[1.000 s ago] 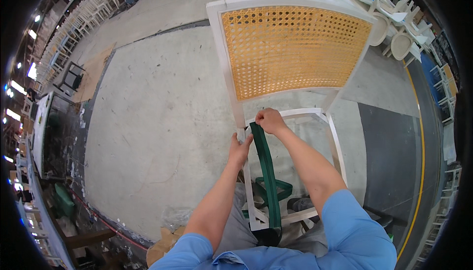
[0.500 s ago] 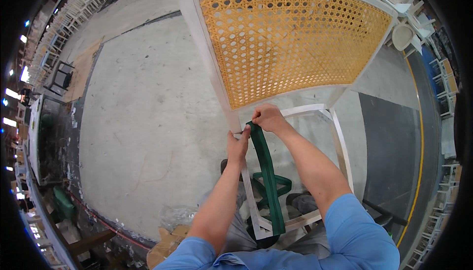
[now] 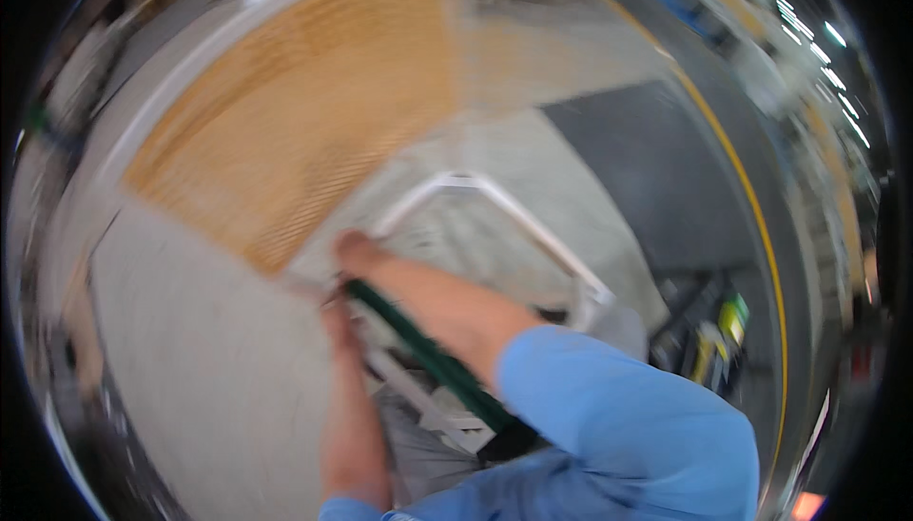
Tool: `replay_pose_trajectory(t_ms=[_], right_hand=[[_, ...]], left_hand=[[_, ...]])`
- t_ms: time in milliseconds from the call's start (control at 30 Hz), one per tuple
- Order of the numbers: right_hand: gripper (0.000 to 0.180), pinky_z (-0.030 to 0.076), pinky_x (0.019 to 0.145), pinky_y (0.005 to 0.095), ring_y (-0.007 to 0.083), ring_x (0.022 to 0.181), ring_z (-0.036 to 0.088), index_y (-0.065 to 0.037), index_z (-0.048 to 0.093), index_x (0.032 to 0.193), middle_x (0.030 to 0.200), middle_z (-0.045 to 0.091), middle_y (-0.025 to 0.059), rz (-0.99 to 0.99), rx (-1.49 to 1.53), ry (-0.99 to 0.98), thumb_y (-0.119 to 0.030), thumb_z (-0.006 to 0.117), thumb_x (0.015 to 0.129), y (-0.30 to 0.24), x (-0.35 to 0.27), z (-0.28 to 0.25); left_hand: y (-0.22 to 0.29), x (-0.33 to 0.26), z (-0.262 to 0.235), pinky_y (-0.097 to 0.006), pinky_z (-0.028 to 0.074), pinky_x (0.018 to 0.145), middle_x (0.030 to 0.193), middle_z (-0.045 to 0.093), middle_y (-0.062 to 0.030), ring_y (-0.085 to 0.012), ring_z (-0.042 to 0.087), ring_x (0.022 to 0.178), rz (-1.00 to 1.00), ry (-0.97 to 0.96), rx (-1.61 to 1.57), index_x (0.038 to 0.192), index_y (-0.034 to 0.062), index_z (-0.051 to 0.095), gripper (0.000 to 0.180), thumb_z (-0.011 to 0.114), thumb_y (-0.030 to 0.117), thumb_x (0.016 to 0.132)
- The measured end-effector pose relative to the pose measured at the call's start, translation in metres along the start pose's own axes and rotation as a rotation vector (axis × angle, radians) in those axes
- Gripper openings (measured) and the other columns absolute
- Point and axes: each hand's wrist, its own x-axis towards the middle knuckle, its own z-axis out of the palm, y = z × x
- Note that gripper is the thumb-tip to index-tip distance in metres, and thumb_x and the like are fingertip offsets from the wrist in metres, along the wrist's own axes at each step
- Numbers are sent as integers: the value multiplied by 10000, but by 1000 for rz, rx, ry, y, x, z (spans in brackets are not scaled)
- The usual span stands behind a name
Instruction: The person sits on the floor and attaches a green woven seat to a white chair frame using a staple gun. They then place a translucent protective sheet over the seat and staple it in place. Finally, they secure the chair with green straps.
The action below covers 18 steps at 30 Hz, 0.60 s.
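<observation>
Though motion blurs everything, a dark green strap (image 3: 418,350) runs flat and narrow between both hands over the white chair frame (image 3: 533,226). The right hand (image 3: 357,253) and left hand (image 3: 338,317) touch its far end; their grip cannot be told. Tan woven cane (image 3: 285,131) lies beyond.

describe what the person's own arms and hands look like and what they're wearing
Both forearms are bare, and so are the left hand and right hand: no gloves show. Short light-blue fabric sleeves cover the upper arms. The picture is too blurred to tell rings or a watch.

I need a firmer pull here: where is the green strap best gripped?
Probably at the green strap's upper end by the white chair frame, coming from above: it runs taut and flat there, between the left hand and right hand. Blur hides the finger positions.
</observation>
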Motion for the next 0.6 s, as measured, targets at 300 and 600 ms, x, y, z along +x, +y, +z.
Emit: replay_pose_trajectory(t_ms=[300, 600], right_hand=[[228, 555, 869, 361, 236, 955, 696, -24, 716, 1115, 1071, 716, 130, 372, 913, 674, -162, 714, 934, 43, -308, -124], [556, 534, 992, 440, 404, 1165, 655, 50, 664, 1177, 1227, 680, 268, 1787, 78, 142, -330, 765, 783, 174, -742, -172]], left_hand=[[17, -15, -36, -342, 370, 590, 916, 554, 8, -157, 486, 782, -84, 161, 82, 1156, 199, 614, 633, 694, 731, 823], [14, -41, 17, -376, 371, 646, 1114, 581, 0, -211, 503, 902, -139, 50, 92, 1282, 212, 600, 806, 736, 787, 733]])
